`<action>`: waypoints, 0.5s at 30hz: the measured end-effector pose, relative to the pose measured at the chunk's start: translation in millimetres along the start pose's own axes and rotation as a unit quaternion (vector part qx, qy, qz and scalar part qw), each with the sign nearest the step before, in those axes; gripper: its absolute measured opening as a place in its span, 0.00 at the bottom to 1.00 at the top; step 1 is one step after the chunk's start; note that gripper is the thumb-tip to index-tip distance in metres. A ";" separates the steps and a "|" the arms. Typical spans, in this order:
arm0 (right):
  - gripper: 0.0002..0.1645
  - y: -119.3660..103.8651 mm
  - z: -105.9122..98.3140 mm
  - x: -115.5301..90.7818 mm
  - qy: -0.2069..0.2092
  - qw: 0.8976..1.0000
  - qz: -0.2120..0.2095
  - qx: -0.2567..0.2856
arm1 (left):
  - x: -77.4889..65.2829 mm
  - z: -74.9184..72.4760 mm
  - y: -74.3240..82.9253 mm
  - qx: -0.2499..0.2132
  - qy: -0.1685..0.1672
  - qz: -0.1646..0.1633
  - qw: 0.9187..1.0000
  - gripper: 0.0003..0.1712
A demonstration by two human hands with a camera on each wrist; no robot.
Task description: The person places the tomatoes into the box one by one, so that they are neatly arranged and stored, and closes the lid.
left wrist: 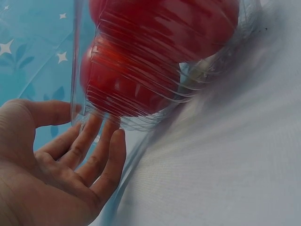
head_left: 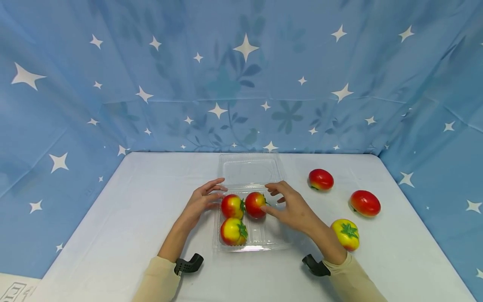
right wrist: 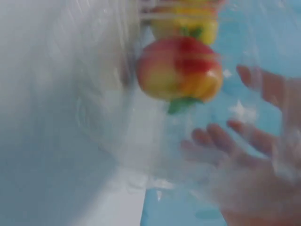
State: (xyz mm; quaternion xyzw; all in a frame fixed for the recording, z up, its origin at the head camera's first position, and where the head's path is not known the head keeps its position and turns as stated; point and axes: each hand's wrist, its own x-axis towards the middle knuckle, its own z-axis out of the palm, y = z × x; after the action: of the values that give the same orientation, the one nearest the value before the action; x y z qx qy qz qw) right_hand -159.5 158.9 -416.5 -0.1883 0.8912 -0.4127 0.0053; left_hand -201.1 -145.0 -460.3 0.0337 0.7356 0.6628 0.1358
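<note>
A clear plastic clamshell box (head_left: 260, 247) lies on the table with its lid (head_left: 250, 167) laid back. Three red-and-yellow toy tomatoes sit in the tray: one at the back left (head_left: 231, 206), one at the front left (head_left: 232, 231), and one at the back middle (head_left: 255, 204). My left hand (head_left: 200, 201) is at the tray's left side, its loosely bent fingers (left wrist: 101, 155) at the ribbed plastic wall. Over the tray's right part, my right hand (head_left: 292, 207) has its fingers spread and grips nothing. Its thumb is close beside the back-middle tomato; contact is unclear.
Right of the box lie a red toy tomato (head_left: 321, 179), another red one (head_left: 365, 203) farther right, and a yellow one (head_left: 345, 235) by the right forearm. A star-patterned blue curtain (head_left: 241, 84) stands behind the white table (head_left: 151, 180). Black straps are on both wrists.
</note>
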 end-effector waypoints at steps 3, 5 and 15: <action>0.36 2.2 -7.3 -2.5 0.007 1.000 -0.003 0.002 | -0.4 -0.4 -0.3 0.002 -0.002 0.001 1.000 0.30; 0.35 3.7 -11.4 -3.7 0.013 1.000 -0.004 0.000 | -0.8 -0.8 -1.1 0.004 -0.003 0.003 1.000 0.30; 0.31 11.5 -27.8 -11.4 0.032 0.999 -0.008 -0.006 | 0.5 0.6 -1.6 0.001 0.000 0.005 1.000 0.30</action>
State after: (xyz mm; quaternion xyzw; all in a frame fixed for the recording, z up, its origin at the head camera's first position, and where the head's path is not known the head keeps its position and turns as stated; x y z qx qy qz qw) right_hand -157.3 189.9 -408.4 -0.1816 0.8917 -0.4136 -0.0277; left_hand -201.2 -144.5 -461.9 0.0374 0.7363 0.6623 0.1330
